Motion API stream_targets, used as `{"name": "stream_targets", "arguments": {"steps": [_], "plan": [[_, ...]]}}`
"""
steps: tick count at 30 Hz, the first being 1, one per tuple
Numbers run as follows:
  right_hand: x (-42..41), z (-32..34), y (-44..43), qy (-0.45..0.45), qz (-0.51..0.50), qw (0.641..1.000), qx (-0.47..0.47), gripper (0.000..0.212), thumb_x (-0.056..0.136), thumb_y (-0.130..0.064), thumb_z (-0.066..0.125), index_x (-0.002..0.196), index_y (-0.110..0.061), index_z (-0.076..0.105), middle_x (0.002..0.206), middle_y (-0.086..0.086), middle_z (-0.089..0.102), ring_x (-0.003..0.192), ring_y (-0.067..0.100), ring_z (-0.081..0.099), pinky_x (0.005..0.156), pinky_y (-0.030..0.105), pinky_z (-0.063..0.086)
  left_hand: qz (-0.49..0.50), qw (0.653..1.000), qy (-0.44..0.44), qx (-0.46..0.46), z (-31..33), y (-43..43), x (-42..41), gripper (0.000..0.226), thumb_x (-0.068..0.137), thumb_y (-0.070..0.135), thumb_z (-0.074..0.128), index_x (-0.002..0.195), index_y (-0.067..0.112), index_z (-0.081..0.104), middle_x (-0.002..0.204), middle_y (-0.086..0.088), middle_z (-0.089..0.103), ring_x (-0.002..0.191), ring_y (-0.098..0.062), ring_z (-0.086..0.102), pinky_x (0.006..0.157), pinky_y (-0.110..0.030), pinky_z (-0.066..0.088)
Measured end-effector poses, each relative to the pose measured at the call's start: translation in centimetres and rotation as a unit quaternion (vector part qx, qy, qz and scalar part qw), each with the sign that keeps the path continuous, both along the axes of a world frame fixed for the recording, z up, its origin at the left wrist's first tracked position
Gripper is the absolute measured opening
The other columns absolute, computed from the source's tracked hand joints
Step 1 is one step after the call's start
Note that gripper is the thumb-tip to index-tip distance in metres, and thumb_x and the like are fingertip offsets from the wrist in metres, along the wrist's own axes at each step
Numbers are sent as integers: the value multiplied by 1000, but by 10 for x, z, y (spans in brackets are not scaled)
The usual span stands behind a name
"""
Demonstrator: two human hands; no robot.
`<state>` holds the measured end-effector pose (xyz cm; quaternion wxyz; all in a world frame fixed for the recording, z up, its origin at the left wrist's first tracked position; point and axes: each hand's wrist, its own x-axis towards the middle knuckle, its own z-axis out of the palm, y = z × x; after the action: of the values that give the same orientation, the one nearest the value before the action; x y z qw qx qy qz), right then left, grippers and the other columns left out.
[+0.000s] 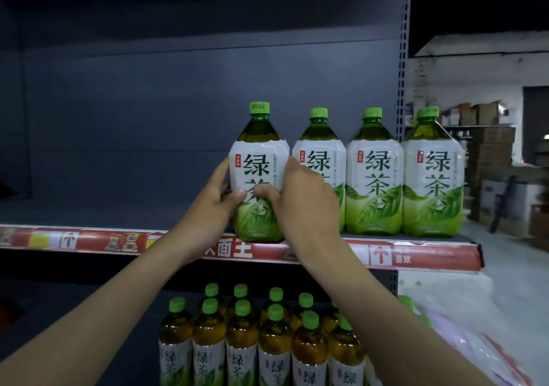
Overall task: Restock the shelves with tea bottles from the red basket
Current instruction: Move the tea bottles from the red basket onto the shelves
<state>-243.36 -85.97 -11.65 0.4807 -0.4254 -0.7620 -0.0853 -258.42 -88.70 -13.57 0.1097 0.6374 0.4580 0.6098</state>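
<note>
Both hands clasp one large clear-plastic green-tea bottle with a white-and-green label and green cap [258, 160]: the left hand [218, 195] curls round its nine o'clock side and the right hand [306, 198] wraps its three o'clock side, thumbs nearly meeting on the label. It stands upright at the front lip of the dark metal shelf with a red price strip [416, 256], close against a row of three matching bottles [374, 177] at its three o'clock. Placing looks nearly done; the next move likely calls for sliding it back level with that row, then letting go. No red basket is in view
</note>
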Motion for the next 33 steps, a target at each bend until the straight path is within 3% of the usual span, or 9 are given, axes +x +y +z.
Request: {"name": "stream_targets", "arguments": {"steps": [5, 8, 11, 15, 20, 25, 27, 30, 33], "plan": [[12, -10, 4, -20, -9, 998, 54, 59, 86, -46, 66, 133, -17, 46, 120, 3, 53, 107, 25, 55, 70, 34, 43, 31, 999, 32, -10, -5, 5, 3, 46, 102, 20, 41, 143, 38, 32, 135, 12, 56, 121, -8, 56, 102, -46, 47], [17, -18, 12, -7, -66, 990, 127, 67, 74, -47, 77, 131, -20, 53, 119, 8, 55, 105, 29, 54, 70, 38, 48, 62, 998, 17, -11, -1, 11, 6, 41, 102, 22, 42, 137, 40, 34, 133, 8, 57, 118, -15, 58, 102, -46, 47], [27, -25, 22, -7, -92, 989, 118, 76, 71, -38, 82, 138, -27, 49, 139, 16, 45, 126, 37, 44, 86, 48, 48, 73, 996, 35, -36, 2, 11, 11, 57, 99, 17, 50, 145, 37, 25, 131, 11, 55, 118, -12, 55, 100, -34, 44], [49, -38, 36, -35, -87, 992, 79, 84, 77, -28, 81, 148, -30, 35, 152, 19, 30, 139, 36, 32, 99, 47, 43, 70, 993, 58, -71, -3, 11, 12, 85, 90, 5, 63, 149, 40, 13, 127, 19, 50, 119, -8, 52, 105, -37, 42], [52, -39, 39, -34, -41, 996, 70, 81, 85, -22, 74, 150, -33, 28, 154, 11, 20, 138, 29, 29, 89, 36, 50, 77, 992, 53, -86, 0, 24, 11, 82, 91, 3, 61, 148, 37, 14, 130, 15, 50, 123, -14, 51, 110, -45, 39], [51, -43, 45, -21, -28, 997, 75, 75, 84, -18, 74, 146, -31, 34, 151, 10, 24, 136, 27, 32, 79, 32, 52, 89, 991, 52, -90, -1, 29, 13, 78, 91, 5, 61, 149, 32, 16, 131, 13, 46, 125, -15, 48, 110, -41, 37], [53, -44, 44, -24, -28, 996, 78, 72, 83, -20, 75, 145, -29, 38, 149, 10, 28, 135, 28, 34, 83, 36, 53, 90, 991, 44, -90, -4, 29, 13, 74, 92, 6, 60, 148, 31, 17, 130, 15, 44, 125, -12, 45, 110, -38, 35], [62, -47, 43, -22, -96, 990, 105, 68, 74, -29, 82, 135, -30, 51, 145, 11, 41, 132, 34, 38, 95, 54, 47, 97, 991, 35, -83, -7, 29, 15, 70, 94, 8, 58, 149, 30, 19, 127, 19, 42, 121, -7, 42, 107, -32, 34], [73, -52, 46, 3, -141, 986, 90, 69, 72, -35, 82, 134, -34, 52, 146, 12, 38, 135, 39, 32, 96, 62, 43, 104, 991, 37, -74, -9, 30, 17, 69, 95, 9, 56, 149, 30, 18, 125, 19, 42, 118, -5, 41, 100, -27, 32]]}}
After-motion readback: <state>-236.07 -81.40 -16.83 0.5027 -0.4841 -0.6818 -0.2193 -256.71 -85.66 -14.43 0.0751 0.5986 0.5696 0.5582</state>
